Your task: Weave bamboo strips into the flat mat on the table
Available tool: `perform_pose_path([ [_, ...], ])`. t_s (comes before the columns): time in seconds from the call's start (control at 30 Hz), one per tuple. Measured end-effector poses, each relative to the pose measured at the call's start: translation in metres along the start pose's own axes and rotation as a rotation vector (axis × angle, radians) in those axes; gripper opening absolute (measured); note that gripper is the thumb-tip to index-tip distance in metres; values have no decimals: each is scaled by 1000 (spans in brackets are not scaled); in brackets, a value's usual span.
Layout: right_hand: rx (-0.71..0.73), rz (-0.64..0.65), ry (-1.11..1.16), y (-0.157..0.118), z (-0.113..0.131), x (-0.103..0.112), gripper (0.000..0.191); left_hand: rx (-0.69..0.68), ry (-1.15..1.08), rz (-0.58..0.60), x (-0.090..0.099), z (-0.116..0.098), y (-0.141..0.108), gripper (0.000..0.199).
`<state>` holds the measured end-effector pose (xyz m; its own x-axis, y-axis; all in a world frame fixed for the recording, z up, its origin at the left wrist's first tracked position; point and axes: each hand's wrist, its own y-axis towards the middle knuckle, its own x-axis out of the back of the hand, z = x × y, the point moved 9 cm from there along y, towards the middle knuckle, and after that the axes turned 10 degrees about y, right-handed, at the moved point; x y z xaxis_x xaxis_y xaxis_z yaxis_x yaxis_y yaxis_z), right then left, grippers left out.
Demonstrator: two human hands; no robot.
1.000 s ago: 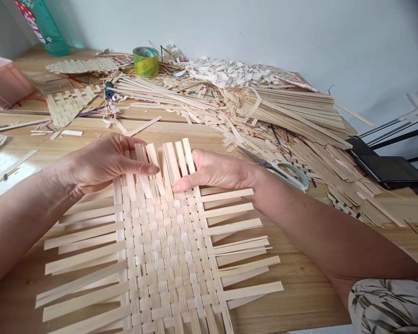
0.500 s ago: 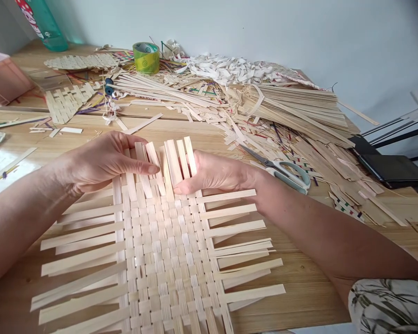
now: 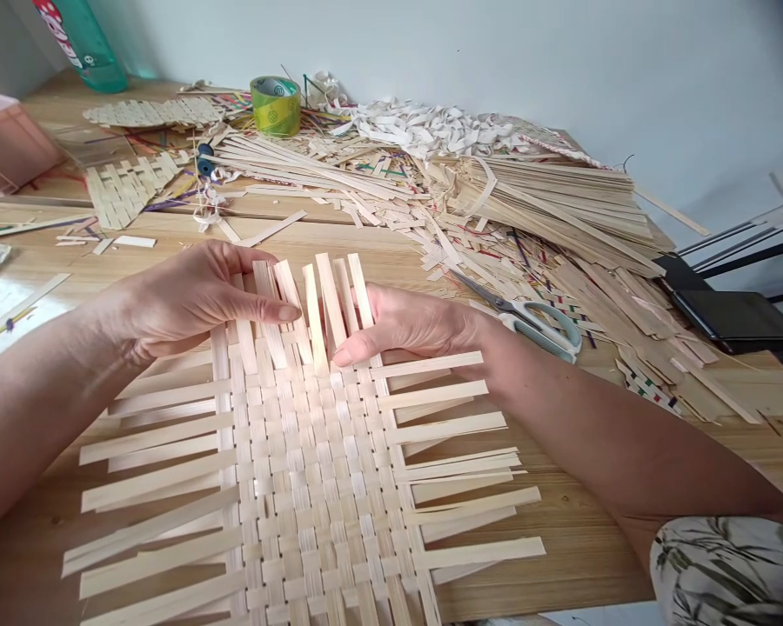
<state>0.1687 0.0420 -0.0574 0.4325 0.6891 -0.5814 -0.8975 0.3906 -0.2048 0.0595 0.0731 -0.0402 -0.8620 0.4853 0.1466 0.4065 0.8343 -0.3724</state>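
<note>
A woven mat of pale wood strips lies in front of me, with loose strip ends sticking out at both sides and along its far edge. My left hand is closed on the far-edge strip ends at the left, thumb on top and fingers behind. At the right of that edge, my right hand grips the mat, its thumb pressed on the weave and its fingers hidden underneath. Between the two thumbs several strip ends stand up and fan slightly apart.
Scissors lie right of the mat. Behind are a tape roll, a bundle of wood strips, white ribbon scraps and woven pieces. A pink bin and green bottle stand left; a dark phone-like object sits right.
The upright strip ends between my thumbs have spread and shifted a little. My right thumb has moved slightly right, and the mat has shifted slightly. My left hand stays nearly in place.
</note>
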Motion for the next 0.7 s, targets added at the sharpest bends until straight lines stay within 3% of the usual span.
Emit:
perform_pose_path([
  [0.13, 15, -26, -125, 3, 2, 8, 29, 19, 21, -12, 1, 3, 1, 31],
  [0.23, -22, -126, -404, -1, 13, 24, 21, 41, 50, -66, 10, 8, 2, 30],
  [0.33, 158, -424, -806, -19, 60, 36, 17, 48, 123, -165, 26, 13, 5, 29],
  [0.4, 382, -653, -1029, -40, 94, 26, 13, 58, 148, -222, 36, 18, 7, 28],
  [0.43, 447, -694, -1093, -46, 100, 15, 13, 67, 143, -245, 39, 20, 8, 28],
  [0.5, 469, -638, -1065, -45, 90, -5, 11, 87, 125, -273, 42, 24, 8, 29],
  [0.57, 361, -532, -1060, -30, 62, -19, 16, 90, 140, -300, 43, 26, 7, 31],
  [0.63, 192, -529, -1146, -16, 33, -19, 18, 76, 194, -328, 43, 25, 4, 31],
  [0.7, 113, -608, -1202, -8, 17, -10, 17, 56, 245, -344, 43, 25, 2, 30],
])
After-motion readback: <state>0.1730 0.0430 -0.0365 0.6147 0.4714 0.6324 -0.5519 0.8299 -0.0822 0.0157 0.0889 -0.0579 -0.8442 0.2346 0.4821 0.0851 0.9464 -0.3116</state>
